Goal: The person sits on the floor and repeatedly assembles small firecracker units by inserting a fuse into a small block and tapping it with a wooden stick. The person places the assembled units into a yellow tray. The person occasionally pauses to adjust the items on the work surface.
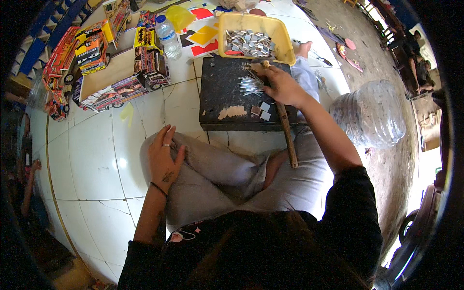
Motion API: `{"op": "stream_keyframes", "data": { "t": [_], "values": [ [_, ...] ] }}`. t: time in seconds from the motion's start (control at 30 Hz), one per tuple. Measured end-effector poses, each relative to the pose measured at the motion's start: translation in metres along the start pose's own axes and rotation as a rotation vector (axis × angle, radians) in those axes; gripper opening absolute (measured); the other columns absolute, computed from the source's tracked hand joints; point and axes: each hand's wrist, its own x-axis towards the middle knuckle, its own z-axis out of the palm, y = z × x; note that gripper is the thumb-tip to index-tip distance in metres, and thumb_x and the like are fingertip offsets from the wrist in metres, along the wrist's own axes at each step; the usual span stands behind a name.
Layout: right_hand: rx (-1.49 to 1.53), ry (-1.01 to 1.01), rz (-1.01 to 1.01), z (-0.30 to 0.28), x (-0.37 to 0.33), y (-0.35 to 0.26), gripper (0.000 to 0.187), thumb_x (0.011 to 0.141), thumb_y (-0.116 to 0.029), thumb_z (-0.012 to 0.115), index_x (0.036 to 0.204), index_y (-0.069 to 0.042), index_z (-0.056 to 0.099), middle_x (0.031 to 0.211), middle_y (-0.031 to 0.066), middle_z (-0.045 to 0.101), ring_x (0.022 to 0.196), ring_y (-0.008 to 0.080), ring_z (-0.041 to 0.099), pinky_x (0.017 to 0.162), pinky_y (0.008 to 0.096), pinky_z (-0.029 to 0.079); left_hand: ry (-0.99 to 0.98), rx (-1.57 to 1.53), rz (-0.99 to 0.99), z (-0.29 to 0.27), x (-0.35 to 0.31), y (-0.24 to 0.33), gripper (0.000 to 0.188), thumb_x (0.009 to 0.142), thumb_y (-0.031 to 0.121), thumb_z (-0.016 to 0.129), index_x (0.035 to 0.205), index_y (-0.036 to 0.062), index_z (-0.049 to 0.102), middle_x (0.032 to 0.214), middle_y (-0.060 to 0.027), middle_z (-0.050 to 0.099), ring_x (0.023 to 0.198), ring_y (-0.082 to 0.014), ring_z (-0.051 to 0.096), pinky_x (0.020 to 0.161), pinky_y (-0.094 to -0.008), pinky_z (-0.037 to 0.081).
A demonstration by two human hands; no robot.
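My left hand rests on my left knee, fingers spread and holding nothing. My right hand is closed round a hammer close to its head, over a black block. The wooden handle slants toward me across the block's near edge, its end by my right leg. Beside my right thumb lies a loose pile of thin nails. Nearer me on the block are several small square pieces, grey and brown. My palm hides part of the hammer.
Behind the block stands a yellow tub of small square pieces. Toy trucks and a water bottle are at the far left, near coloured sheets. A large clear plastic container is at right. Cracked white tiles extend left.
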Motion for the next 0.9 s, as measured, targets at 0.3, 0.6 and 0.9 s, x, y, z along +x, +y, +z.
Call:
{"op": "stream_keyframes", "data": {
  "t": [0.3, 0.6, 0.9],
  "values": [
    [-0.276, 0.06, -0.11, 0.025, 0.013, -0.013, 0.022, 0.075, -0.012, 0.068, 0.096, -0.006, 0.064, 0.1, 0.0122, 0.061, 0.097, 0.033, 0.059, 0.082, 0.0424, 0.047, -0.029, -0.165, 0.329, 0.051, 0.052, 0.063, 0.037, 0.079, 0.02, 0.067, 0.113, 0.0061, 0.06, 0.111, -0.0108, 0.056, 0.107, -0.0306, 0.05, 0.095, -0.0429, 0.038],
    [0.207, 0.16, 0.101, 0.02, 0.02, 0.006, 0.014, 0.07, -0.011, 0.073, 0.082, -0.004, 0.072, 0.078, 0.0147, 0.066, 0.07, 0.028, 0.065, 0.068, 0.035, 0.05, 0.122, -0.129, 0.293, 0.105, 0.096, 0.114, 0.026, 0.073, 0.027, 0.072, 0.092, 0.0092, 0.068, 0.093, -0.006, 0.057, 0.093, -0.0249, 0.05, 0.081, -0.0397, 0.035],
    [0.783, 0.202, 0.432, 0.033, 0.008, 0.011, 0.01, 0.081, -0.01, 0.067, 0.086, -0.002, 0.069, 0.08, 0.0075, 0.069, 0.065, 0.0137, 0.063, 0.064, 0.0273, 0.051, 0.127, -0.22, 0.185, 0.12, 0.099, 0.118, 0.022, 0.068, 0.03, 0.077, 0.08, 0.0131, 0.069, 0.088, -0.0028, 0.06, 0.088, -0.0242, 0.052, 0.081, -0.0411, 0.032]
  ]
}}
